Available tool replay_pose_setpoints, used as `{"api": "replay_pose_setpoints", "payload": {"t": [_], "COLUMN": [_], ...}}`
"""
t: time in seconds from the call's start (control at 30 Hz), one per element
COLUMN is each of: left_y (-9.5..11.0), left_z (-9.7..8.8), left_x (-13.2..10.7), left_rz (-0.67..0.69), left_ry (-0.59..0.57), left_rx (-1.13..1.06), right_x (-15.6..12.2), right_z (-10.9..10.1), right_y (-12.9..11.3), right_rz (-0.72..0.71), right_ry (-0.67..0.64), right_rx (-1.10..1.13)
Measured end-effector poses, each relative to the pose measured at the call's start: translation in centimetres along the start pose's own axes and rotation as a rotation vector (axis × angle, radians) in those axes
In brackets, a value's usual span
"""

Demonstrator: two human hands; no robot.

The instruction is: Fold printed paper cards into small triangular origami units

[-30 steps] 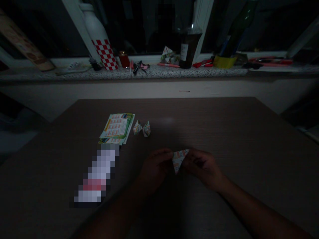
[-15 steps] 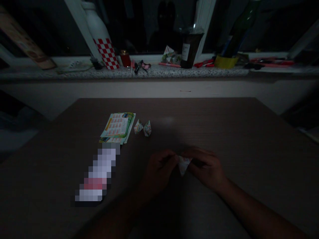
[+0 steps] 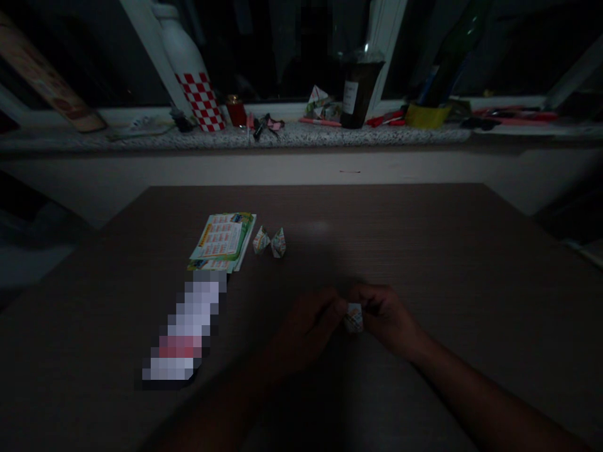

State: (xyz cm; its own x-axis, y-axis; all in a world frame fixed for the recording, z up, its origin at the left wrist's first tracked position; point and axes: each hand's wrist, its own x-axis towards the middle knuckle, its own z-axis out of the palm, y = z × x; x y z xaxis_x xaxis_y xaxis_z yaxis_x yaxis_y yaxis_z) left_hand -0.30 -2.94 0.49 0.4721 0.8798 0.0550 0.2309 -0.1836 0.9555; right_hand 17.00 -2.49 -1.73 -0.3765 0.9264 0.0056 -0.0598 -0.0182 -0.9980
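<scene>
A small piece of folded paper (image 3: pixel 354 318) with printed marks is held between my two hands above the table. On its left edge, the thumb and fingers of my left hand (image 3: pixel 315 323) pinch it. My right hand (image 3: pixel 389 317) grips the other side, its fingers curled in. Farther off and to the left, two small folded paper pieces (image 3: pixel 278 243) stand side by side. Beside them lies a stack of printed paper sheets (image 3: pixel 221 238) with green edges. Dim light hides the fingertips in part.
A blurred, pixelated oblong object (image 3: pixel 188 326) lies left of my hands on the brown table (image 3: pixel 424 238). Along the granite sill (image 3: pixel 292 135) stand a red-and-white checked bottle (image 3: pixel 200 94), a dark plastic cup (image 3: pixel 360 91) and a green bottle (image 3: pixel 456 50) in a yellow base.
The folded paper has turned from a downward-pointing triangle into a smaller, blockier shape. My hands have drawn closer together, the left one shifting slightly right.
</scene>
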Motion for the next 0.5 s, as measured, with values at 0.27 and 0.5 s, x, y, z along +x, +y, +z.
{"api": "replay_pose_setpoints", "payload": {"t": [0.27, 0.5], "left_y": [-0.1, -0.8], "left_z": [0.0, 0.0], "left_x": [0.2, 0.1], "left_rz": [-0.04, -0.076], "left_ry": [-0.02, 0.079], "left_rx": [-0.07, -0.164], "right_x": [0.0, -0.3], "right_z": [0.0, -0.7], "right_y": [0.3, -0.7], "right_rz": [0.139, 0.009], "right_ry": [-0.159, -0.281], "right_rx": [0.114, 0.115]}}
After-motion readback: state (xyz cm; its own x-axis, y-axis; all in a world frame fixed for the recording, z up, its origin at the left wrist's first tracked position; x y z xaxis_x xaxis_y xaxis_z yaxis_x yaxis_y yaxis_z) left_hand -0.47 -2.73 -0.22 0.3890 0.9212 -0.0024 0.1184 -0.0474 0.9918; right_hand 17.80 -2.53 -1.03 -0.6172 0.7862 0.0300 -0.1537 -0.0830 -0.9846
